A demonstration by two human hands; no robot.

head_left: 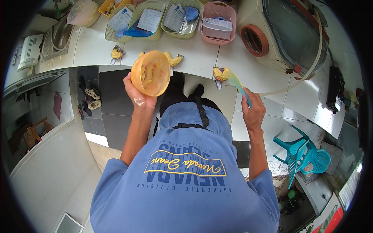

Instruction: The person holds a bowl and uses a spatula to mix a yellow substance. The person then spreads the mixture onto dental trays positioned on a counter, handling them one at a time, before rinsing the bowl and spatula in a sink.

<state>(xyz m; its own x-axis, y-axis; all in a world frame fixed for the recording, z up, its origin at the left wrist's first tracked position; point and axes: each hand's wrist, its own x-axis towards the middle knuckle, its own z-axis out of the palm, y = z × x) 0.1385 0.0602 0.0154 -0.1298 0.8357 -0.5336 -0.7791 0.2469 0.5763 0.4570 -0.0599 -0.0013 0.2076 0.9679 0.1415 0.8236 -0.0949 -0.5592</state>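
Observation:
My left hand (pixel 138 94) is closed around a yellow mixing bowl (pixel 156 79), tilted so its inside faces me. Smears and lumps of yellow paste cling to the bowl's inner wall, and a whitish smear marks my wrist. In my right hand (pixel 253 108) is a teal spatula (pixel 237 84), its blade coated with yellow paste. The blade's tip is at a paste-covered mould (pixel 220 74) near the counter's front edge; whether they touch I cannot tell. Another paste-topped mould (pixel 117 53) lies left of the bowl. More yellow paste lumps (pixel 175 60) sit behind the bowl, partly hidden by it.
A white counter (pixel 198 52) runs across in front of me. Along its back stand green baskets (pixel 149 21) and a pink basket (pixel 218 23) holding papers. At right are a cream cabinet (pixel 248 23) with a round port, a hose (pixel 303 75) and a teal plastic chair (pixel 299 151).

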